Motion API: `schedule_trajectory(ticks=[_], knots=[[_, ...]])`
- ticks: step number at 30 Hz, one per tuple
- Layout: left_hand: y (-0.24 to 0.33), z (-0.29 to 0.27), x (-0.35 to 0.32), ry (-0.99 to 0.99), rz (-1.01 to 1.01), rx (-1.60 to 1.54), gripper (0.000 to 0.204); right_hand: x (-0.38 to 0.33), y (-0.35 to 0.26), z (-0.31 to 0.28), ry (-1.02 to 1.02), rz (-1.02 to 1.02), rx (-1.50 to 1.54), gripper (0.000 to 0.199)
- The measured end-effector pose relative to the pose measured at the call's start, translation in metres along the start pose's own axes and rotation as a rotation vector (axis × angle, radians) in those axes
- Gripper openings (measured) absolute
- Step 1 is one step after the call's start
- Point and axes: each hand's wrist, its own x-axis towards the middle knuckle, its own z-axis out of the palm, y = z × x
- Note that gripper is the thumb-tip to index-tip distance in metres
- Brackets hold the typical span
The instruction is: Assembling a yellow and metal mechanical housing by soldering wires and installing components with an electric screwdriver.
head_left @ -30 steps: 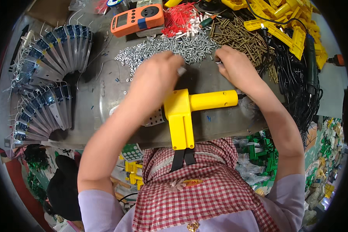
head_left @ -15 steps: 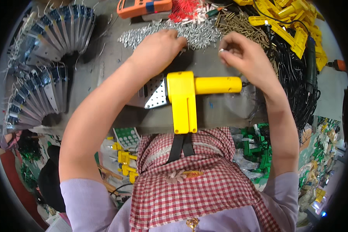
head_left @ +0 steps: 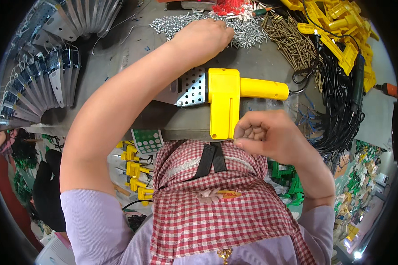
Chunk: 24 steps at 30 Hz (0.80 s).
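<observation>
A yellow plastic hand tool point(head_left: 225, 104) lies on the grey table in front of me, its round handle to the right, a perforated metal guard point(head_left: 193, 88) to the left. Screw holes show in its lower corners. My right hand point(head_left: 274, 134) is closed in a pinch beside the near right corner of the housing; anything between its fingertips is too small to make out. Over the heap of small silver screws point(head_left: 174, 25) my left hand point(head_left: 204, 39) is bent with fingers drawn together, their tips partly hidden.
Long brass-coloured screws point(head_left: 289, 39) lie right of the silver ones, with yellow plastic housings point(head_left: 336, 22) behind. Black cables point(head_left: 340, 115) hang at the right. Fanned metal parts with wires point(head_left: 53, 84) stand at the left. Red and white small parts point(head_left: 234, 8) lie at the back.
My right hand has come down from beside the screw heap to the tool's near corner. My left hand remains at the silver screws. The whole view has shifted slightly.
</observation>
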Motion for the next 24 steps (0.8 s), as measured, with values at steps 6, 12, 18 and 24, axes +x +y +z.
schedule_trajectory(ticks=[6,12,18,24], knots=[[-0.002,0.001,-0.006,0.127,-0.112,-0.165,0.022,0.001,-0.004,0.004,-0.048,0.178,0.067,0.013],[0.022,-0.057,-0.047,0.157,-0.112,-0.456,0.020,-0.002,0.003,0.008,0.105,-0.248,-0.384,0.014],[0.046,-0.068,-0.077,0.185,-0.366,-0.858,0.033,0.011,-0.007,0.023,0.052,-0.666,-0.541,0.021],[0.055,-0.049,-0.061,0.246,-0.381,-0.817,0.030,0.012,0.006,0.033,0.113,-0.731,-0.696,0.024]])
